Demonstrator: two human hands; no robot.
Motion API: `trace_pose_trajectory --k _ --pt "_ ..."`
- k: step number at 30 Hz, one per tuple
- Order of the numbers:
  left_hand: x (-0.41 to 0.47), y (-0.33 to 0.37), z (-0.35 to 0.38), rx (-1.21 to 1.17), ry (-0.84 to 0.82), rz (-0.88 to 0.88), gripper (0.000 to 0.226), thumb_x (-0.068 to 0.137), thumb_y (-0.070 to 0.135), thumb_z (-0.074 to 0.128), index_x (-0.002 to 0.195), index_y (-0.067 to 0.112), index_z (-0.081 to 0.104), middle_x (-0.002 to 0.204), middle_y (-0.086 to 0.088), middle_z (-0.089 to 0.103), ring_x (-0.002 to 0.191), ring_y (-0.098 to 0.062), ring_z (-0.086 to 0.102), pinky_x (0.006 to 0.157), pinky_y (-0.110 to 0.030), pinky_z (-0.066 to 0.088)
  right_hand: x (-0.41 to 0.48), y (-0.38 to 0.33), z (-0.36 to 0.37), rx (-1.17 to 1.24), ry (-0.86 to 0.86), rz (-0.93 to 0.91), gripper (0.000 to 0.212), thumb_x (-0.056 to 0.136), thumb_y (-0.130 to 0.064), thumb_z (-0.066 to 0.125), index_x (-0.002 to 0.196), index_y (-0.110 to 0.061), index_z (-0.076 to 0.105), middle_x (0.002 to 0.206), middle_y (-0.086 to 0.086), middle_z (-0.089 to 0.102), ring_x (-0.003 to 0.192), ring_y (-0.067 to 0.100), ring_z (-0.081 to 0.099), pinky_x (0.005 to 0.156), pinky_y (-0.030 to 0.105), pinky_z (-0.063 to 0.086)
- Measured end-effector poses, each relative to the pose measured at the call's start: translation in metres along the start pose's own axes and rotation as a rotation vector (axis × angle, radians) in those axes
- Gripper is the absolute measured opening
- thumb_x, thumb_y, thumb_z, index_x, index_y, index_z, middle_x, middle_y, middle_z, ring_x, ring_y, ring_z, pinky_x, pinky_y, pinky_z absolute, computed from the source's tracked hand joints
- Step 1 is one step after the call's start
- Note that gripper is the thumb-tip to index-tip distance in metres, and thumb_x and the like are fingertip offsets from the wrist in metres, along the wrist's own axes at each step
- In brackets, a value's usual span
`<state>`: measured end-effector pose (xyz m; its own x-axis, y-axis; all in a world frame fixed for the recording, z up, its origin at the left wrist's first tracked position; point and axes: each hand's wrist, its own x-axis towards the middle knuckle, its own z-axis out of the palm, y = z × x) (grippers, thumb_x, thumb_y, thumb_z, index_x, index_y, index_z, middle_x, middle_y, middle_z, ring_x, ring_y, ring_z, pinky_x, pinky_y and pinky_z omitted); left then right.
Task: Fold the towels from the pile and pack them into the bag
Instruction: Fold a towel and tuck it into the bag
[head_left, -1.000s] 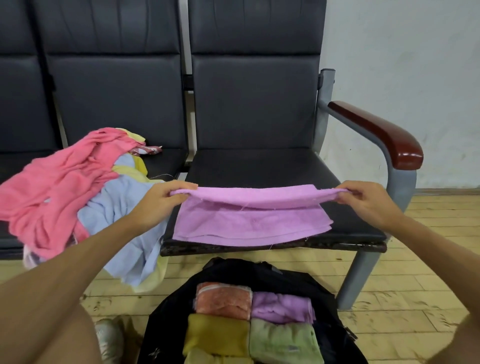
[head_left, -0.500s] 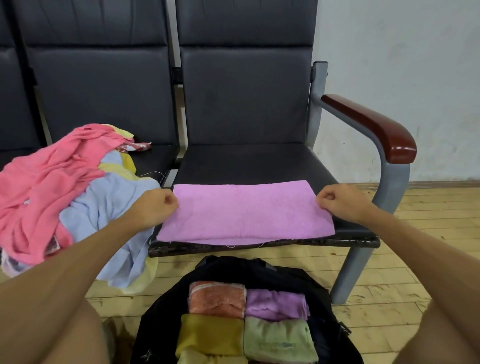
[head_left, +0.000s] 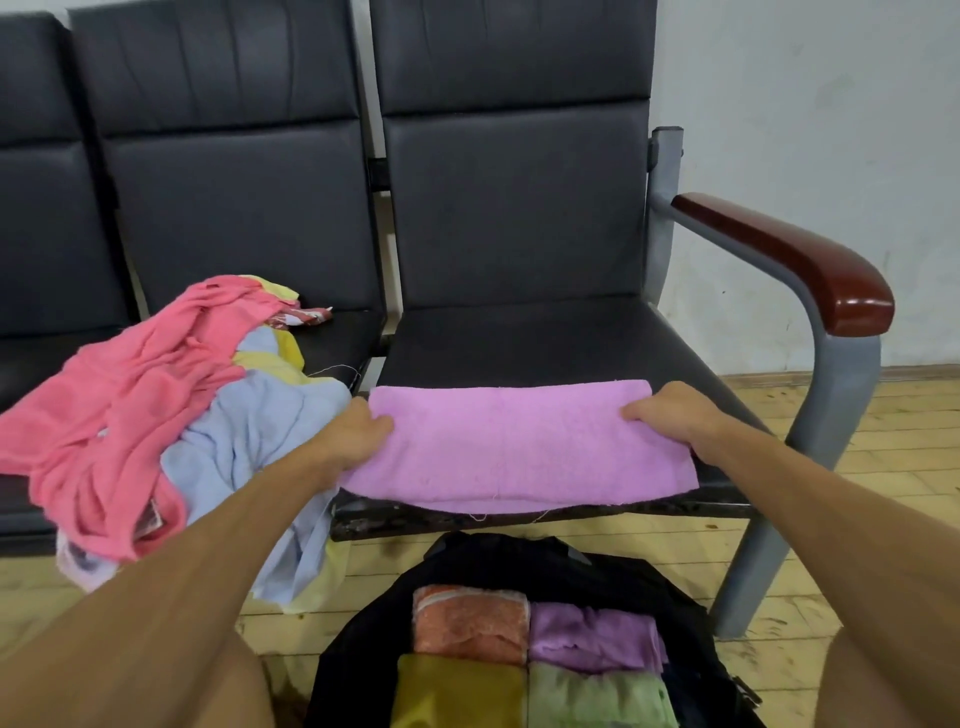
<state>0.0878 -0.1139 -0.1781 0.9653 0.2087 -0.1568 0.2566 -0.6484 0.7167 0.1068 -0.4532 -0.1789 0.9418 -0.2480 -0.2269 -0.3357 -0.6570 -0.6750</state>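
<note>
Your left hand (head_left: 358, 434) and right hand (head_left: 670, 413) grip the lilac terry towel (head_left: 519, 447), folded into a long band on the front of the black padded chair seat (head_left: 519, 343): left at its 9 o'clock end, right at 3 o'clock, fingers curled onto the cloth. The loose pile of pink, blue and yellow towels (head_left: 156, 405) lies at 9 o'clock. At 6 o'clock the open black fabric bag (head_left: 493, 561) holds four folded towels (head_left: 527, 660).

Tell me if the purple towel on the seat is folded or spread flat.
Folded. The purple towel lies doubled on the seat, a lower layer showing under its near edge.
</note>
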Motion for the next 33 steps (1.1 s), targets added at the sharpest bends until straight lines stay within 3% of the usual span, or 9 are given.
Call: trace_pose_trajectory --k 5,8,12,17,20,24,26,30,33 --pt "-0.015 0.028 -0.021 -0.528 0.021 -0.101 0.024 0.093 0.015 0.058 0.112 -0.001 0.057 0.096 -0.015 0.064 0.078 -0.023 0.063 0.062 -0.032 0.052 -0.007 -0.007 -0.007 0.333 -0.159 0.102 0.025 0.096 -0.012 0.055 0.118 0.001 0.053 0.110 0.017 0.062 0.097 0.033 0.062 0.079 0.044 0.053" --pt "-0.021 0.053 -0.020 -0.634 0.017 -0.097 0.028 0.091 0.023 0.064 0.108 0.001 0.059 0.104 -0.018 0.064 0.089 -0.027 0.064 0.076 -0.034 0.053 -0.013 -0.007 -0.011 0.368 -0.228 0.153 0.016 0.098 -0.007 0.051 0.113 -0.003 0.052 0.110 0.016 0.059 0.095 0.030 0.059 0.071 0.041 0.049" --pt "-0.031 0.094 -0.003 -0.635 -0.101 -0.041 0.015 0.093 0.017 0.060 0.088 0.003 0.062 0.080 -0.014 0.063 0.070 -0.021 0.063 0.057 -0.025 0.054 -0.014 -0.002 -0.015 0.433 -0.277 0.145 0.008 0.098 -0.001 0.046 0.098 -0.003 0.055 0.106 0.015 0.060 0.090 0.028 0.059 0.068 0.039 0.049" --pt "-0.036 0.132 0.040 -0.474 -0.206 0.000 0.014 0.088 0.016 0.062 0.090 0.003 0.066 0.089 -0.017 0.062 0.083 -0.027 0.061 0.082 -0.041 0.053 -0.012 0.004 -0.018 0.547 -0.305 0.134 0.016 0.097 0.006 0.040 0.096 -0.001 0.053 0.101 0.015 0.057 0.090 0.026 0.058 0.071 0.035 0.051" --pt "-0.040 0.151 0.070 -0.429 -0.245 0.002 0.011 0.087 0.013 0.060 0.085 0.003 0.062 0.078 -0.013 0.057 0.068 -0.021 0.056 0.062 -0.032 0.047 -0.012 0.007 -0.019 0.595 -0.327 0.155 0.018 0.098 0.006 0.038 0.094 0.000 0.055 0.098 0.015 0.059 0.089 0.025 0.061 0.073 0.036 0.054" --pt "-0.046 0.163 0.106 -0.306 -0.333 0.025 0.017 0.087 0.013 0.056 0.075 0.002 0.061 0.066 -0.012 0.058 0.060 -0.020 0.056 0.060 -0.029 0.051 -0.006 0.008 -0.020 0.612 -0.340 0.148 0.021 0.098 0.005 0.039 0.094 0.003 0.060 0.100 0.018 0.060 0.096 0.029 0.062 0.085 0.041 0.055" --pt "-0.053 0.162 0.123 -0.335 -0.390 0.014 0.022 0.092 0.009 0.050 0.074 0.001 0.058 0.056 -0.009 0.055 0.052 -0.017 0.055 0.048 -0.023 0.051 -0.005 0.007 -0.019 0.600 -0.322 0.140 0.024 0.098 0.001 0.041 0.103 0.007 0.063 0.103 0.020 0.062 0.099 0.031 0.062 0.090 0.041 0.054" --pt "-0.064 0.154 0.137 -0.459 -0.584 0.005 0.024 0.096 0.005 0.045 0.115 0.000 0.058 0.096 -0.019 0.064 0.072 -0.026 0.067 0.068 -0.035 0.060 -0.011 0.005 -0.018 0.626 -0.310 0.143 0.030 0.103 -0.005 0.038 0.089 0.001 0.063 0.082 0.013 0.063 0.074 0.021 0.064 0.066 0.031 0.055" --pt "-0.061 0.142 0.121 -0.550 -0.583 0.070 0.025 0.097 0.004 0.049 0.120 0.013 0.054 0.111 -0.016 0.067 0.088 -0.027 0.072 0.078 -0.035 0.060 -0.012 0.005 -0.017 0.612 -0.303 0.118 0.033 0.105 -0.020 0.043 0.086 -0.003 0.065 0.079 0.008 0.063 0.073 0.020 0.061 0.066 0.030 0.053"
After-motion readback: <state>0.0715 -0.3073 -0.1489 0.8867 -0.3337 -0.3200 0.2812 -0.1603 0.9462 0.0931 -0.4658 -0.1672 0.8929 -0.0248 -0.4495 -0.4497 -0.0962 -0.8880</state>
